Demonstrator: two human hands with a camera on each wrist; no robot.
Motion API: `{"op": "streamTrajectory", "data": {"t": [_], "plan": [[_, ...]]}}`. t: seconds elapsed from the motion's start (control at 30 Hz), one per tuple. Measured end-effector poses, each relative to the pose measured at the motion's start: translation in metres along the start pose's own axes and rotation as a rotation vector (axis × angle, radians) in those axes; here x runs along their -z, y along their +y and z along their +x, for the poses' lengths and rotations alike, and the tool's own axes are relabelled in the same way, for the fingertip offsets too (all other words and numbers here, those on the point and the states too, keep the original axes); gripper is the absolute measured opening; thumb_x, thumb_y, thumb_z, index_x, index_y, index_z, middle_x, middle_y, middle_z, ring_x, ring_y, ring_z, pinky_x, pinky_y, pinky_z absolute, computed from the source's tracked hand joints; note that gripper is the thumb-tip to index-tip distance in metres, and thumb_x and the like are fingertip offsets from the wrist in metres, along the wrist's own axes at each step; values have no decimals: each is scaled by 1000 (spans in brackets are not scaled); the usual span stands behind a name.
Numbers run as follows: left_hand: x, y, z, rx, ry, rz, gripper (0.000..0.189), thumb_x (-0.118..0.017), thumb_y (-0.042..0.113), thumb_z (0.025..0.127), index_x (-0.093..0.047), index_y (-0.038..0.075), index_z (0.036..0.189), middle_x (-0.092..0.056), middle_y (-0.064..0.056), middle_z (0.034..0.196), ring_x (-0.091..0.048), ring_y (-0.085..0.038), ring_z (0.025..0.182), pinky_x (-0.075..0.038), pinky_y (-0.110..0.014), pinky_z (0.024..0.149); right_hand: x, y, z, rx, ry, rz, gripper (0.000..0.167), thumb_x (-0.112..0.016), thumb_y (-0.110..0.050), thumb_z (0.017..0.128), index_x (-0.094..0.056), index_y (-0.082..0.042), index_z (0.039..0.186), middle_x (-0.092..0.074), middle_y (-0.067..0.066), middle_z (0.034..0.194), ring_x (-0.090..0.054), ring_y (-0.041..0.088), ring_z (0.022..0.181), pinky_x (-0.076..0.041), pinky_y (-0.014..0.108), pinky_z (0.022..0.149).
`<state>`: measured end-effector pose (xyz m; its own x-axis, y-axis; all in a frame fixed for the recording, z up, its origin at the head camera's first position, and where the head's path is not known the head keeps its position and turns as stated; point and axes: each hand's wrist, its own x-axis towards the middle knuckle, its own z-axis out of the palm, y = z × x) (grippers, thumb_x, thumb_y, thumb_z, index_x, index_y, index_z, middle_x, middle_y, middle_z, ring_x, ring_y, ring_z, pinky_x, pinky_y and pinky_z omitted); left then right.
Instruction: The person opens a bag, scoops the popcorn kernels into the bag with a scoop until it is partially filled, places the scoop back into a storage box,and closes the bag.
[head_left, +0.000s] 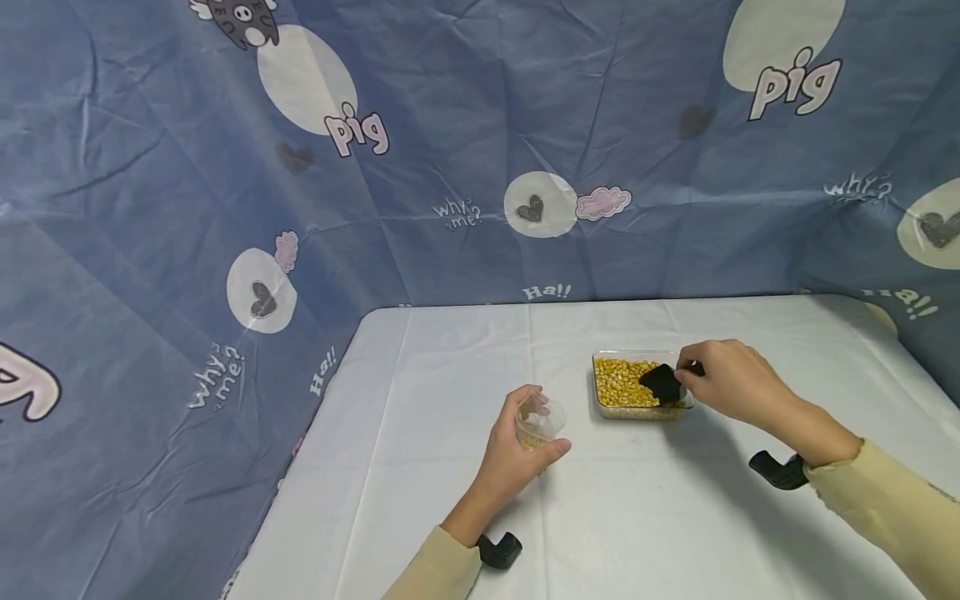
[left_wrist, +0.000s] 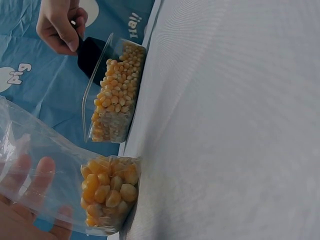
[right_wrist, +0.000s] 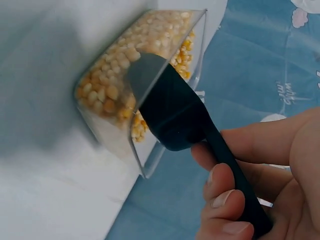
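My right hand [head_left: 731, 379] grips the handle of a black scoop [right_wrist: 175, 107]. The scoop's blade dips into corn kernels [head_left: 624, 382] inside a clear rectangular container [head_left: 637, 412] on the table. My left hand [head_left: 513, 454] holds a clear plastic cup [head_left: 546, 419], thumb on the near side and fingers round the far side. Seen in the left wrist view, the cup has a layer of kernels [left_wrist: 109, 192] at its bottom, and its base is close to the tabletop. The cup stands to the left of the container and nearer to me.
A white cloth covers the table [head_left: 435, 375]. Behind it and along the left hangs a blue curtain [head_left: 450, 125] printed with pigs and words. Each wrist wears a black camera band [head_left: 498, 552].
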<state>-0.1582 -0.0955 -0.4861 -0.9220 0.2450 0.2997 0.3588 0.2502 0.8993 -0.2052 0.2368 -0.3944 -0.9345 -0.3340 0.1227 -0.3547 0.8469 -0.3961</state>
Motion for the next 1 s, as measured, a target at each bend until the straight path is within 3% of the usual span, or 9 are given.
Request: {"op": "streamTrajectory", "data": {"t": [0.07, 0.37, 0.57, 0.8, 1.0], "plan": [[0, 0, 0, -2, 3, 3, 80, -83, 38, 84, -39, 19, 149, -53, 7, 134, -53, -14, 122, -40, -44, 104, -2, 1, 0, -9, -2, 25, 12, -68, -14, 94, -76, -7, 99, -68, -2, 75, -46, 13, 49, -37, 33, 49], [0, 2, -1, 10, 3, 6, 77, -83, 38, 83, -40, 29, 147, -54, 7, 134, -53, -13, 122, -40, -44, 104, -14, 9, 2, -41, 30, 123, 12, -67, -15, 95, -76, -7, 97, -64, -1, 66, -45, 15, 49, -35, 34, 50], [0, 2, -1, 8, -7, 3, 78, -82, 39, 84, -39, 25, 147, -54, 7, 134, -52, -14, 123, -39, -46, 105, -26, 16, 3, -91, 28, 188, 17, -66, -18, 98, -77, -5, 103, -72, 5, 84, -44, 18, 51, -35, 35, 52], [0, 2, -1, 12, -6, 22, 76, -82, 40, 84, -39, 31, 146, -53, 10, 134, -52, -13, 123, -38, -48, 105, -41, 20, 4, -129, 29, 223, 19, -66, -23, 99, -76, -8, 106, -71, 13, 105, -55, 19, 68, -40, 37, 59], [0, 0, -1, -1, -11, 23, 75, -82, 40, 84, -39, 33, 145, -53, 9, 134, -52, -13, 123, -39, -46, 105, -50, 20, 4, -136, 8, 245, 19, -64, -24, 100, -75, -9, 106, -71, 8, 101, -53, 19, 68, -40, 38, 62]]}}
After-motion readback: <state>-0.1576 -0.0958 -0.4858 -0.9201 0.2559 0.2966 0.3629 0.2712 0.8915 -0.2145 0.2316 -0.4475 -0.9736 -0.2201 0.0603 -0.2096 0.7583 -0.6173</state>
